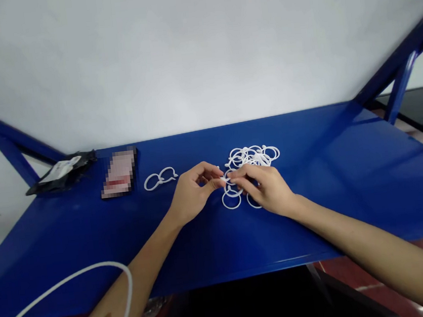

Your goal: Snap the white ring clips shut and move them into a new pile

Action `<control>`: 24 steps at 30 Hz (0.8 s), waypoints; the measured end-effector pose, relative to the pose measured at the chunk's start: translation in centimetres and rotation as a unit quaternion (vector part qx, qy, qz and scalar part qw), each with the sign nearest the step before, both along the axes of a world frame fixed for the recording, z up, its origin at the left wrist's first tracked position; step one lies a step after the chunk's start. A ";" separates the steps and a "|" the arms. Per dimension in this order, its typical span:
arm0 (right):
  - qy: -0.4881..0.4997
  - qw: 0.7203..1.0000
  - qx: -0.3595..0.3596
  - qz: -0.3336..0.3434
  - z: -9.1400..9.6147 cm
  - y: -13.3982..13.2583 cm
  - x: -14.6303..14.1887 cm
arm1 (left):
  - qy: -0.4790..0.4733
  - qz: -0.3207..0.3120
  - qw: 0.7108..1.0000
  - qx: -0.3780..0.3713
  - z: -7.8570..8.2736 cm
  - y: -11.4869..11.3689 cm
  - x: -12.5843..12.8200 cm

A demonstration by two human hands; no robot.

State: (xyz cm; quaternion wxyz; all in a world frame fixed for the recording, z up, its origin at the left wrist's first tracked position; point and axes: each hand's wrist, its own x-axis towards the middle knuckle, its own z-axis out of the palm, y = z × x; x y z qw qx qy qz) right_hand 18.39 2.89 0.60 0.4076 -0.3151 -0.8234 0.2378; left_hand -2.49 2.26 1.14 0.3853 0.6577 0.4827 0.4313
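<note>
My left hand and my right hand meet over the middle of the blue table. Both pinch the same white plastic ring between fingertips, just above the tabletop. Behind my right hand lies a pile of several white rings. Two more rings lie flat under and between my hands. A linked pair of rings rests to the left of my left hand.
A blurred-out flat pinkish card or phone lies at the left back, with a black plastic bag beyond it. A white cable loops over my left forearm. Blue frame struts rise at both sides against the white wall.
</note>
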 end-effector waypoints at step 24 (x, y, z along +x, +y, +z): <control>-0.061 0.978 0.122 -0.158 -0.4 2.9 1.5 | 0.630 0.121 0.765 0.059 0.3 1.5 -5.7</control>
